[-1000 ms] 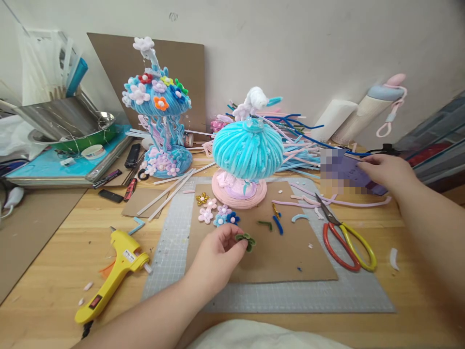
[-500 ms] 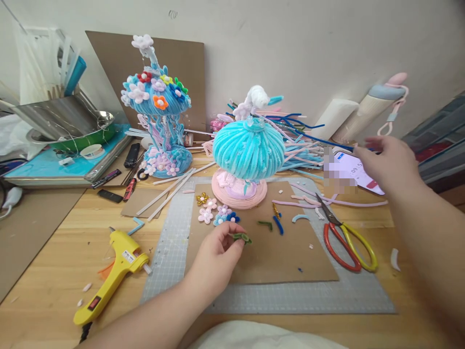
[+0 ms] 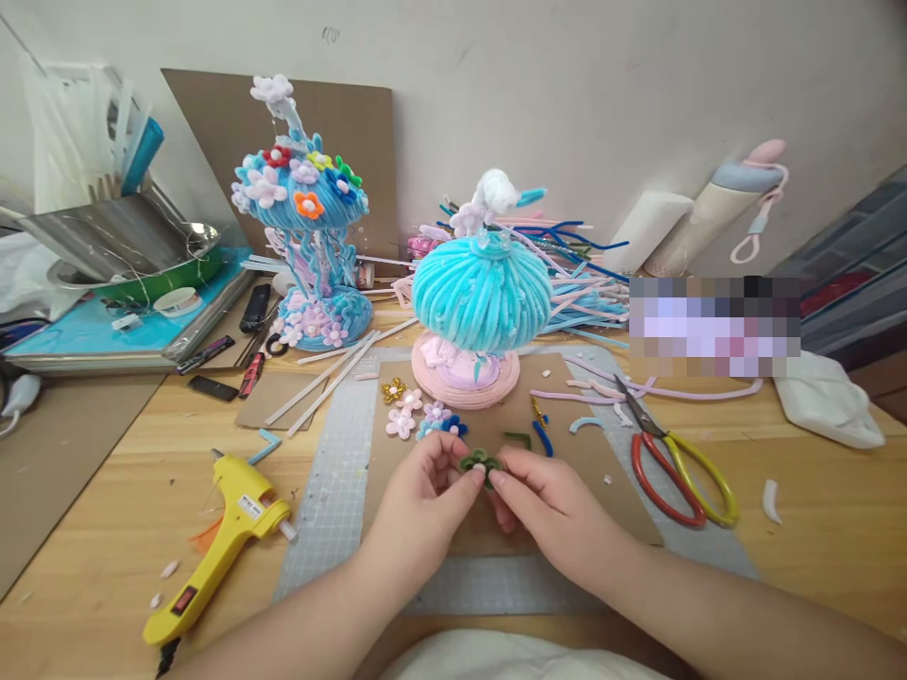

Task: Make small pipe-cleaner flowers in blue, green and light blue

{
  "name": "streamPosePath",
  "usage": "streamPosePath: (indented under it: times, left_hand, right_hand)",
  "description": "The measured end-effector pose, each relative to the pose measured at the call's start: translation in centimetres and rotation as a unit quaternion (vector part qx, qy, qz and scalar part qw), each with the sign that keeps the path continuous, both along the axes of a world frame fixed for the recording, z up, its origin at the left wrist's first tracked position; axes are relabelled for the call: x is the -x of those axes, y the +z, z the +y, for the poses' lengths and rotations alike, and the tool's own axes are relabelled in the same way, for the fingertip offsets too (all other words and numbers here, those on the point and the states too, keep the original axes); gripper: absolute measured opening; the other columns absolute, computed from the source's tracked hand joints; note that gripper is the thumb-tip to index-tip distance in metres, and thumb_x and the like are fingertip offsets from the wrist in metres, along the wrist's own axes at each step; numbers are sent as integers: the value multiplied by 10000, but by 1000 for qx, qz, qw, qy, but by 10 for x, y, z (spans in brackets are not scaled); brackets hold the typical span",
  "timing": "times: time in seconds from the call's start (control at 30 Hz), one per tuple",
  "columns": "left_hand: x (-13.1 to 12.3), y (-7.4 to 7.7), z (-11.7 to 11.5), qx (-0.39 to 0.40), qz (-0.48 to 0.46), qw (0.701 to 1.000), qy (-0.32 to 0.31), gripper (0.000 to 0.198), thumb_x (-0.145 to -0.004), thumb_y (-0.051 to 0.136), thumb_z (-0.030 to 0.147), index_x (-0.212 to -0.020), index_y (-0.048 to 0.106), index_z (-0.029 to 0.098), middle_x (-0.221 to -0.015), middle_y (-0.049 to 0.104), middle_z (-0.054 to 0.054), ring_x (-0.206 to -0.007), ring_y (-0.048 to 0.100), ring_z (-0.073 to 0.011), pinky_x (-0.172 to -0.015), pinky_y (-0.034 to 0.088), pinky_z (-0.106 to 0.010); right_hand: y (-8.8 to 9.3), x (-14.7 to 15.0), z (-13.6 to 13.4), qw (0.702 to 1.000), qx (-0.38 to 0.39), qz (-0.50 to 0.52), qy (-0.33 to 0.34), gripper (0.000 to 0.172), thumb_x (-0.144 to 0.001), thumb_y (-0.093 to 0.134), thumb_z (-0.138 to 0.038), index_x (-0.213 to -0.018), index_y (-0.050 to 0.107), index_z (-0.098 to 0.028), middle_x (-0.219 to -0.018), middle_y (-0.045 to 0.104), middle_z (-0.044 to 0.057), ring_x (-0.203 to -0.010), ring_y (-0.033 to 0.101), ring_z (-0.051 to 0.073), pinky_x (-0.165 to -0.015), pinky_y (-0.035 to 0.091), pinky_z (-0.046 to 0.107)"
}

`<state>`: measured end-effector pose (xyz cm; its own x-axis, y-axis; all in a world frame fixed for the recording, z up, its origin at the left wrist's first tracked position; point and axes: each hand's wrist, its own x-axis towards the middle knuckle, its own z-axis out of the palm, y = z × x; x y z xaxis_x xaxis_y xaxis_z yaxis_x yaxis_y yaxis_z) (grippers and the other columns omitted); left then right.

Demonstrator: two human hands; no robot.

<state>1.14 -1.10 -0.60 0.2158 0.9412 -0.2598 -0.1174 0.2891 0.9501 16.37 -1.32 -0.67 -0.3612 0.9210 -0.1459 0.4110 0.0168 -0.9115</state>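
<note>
A small dark green pipe-cleaner flower [image 3: 479, 463] is pinched between my left hand [image 3: 425, 496] and my right hand [image 3: 542, 501], both closed on it above a brown cardboard sheet [image 3: 567, 463]. Just beyond my fingers lie small pink, blue and gold pipe-cleaner flowers [image 3: 418, 416]. Behind them stands a fluffy blue dome on a pink base [image 3: 482, 302]. A finished blue mushroom-shaped model covered in flowers [image 3: 304, 236] stands further back on the left.
A yellow glue gun [image 3: 219, 548] lies at the left on the wooden table. Red and yellow scissors [image 3: 673, 463] lie at the right. A heap of loose pipe cleaners [image 3: 573, 274] sits behind the dome. A grey cutting mat [image 3: 333, 472] lies under the cardboard.
My right hand has come back from the phone at the far right and now pinches the green flower together with my left hand.
</note>
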Motion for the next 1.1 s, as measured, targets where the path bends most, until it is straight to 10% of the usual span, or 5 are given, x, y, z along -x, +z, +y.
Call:
streamPosePath:
  times: [0.83,1.1]
  left_hand:
    - [-1,0,-5,-23,162,984,-75,129,-750,568,283,-724,529,163,-614,434,37,-587,392,-113,-536,301,-230]
    - [-2,7,-3,-2,57,997,-53,180,-732,606,319,-740,530,156,-697,553,-6,-659,487,-131,-625,378,-244]
  right_hand:
    - [-5,-12,0,1000,-22,-4,0,234,-884,409,-283,-675,447,-187,-544,477,-38,-507,461,99,-467,331,197]
    - [-6,-10,-4,999,7,31,32,259,-874,404,-261,-629,423,-179,-558,466,-33,-489,439,87,-451,316,192]
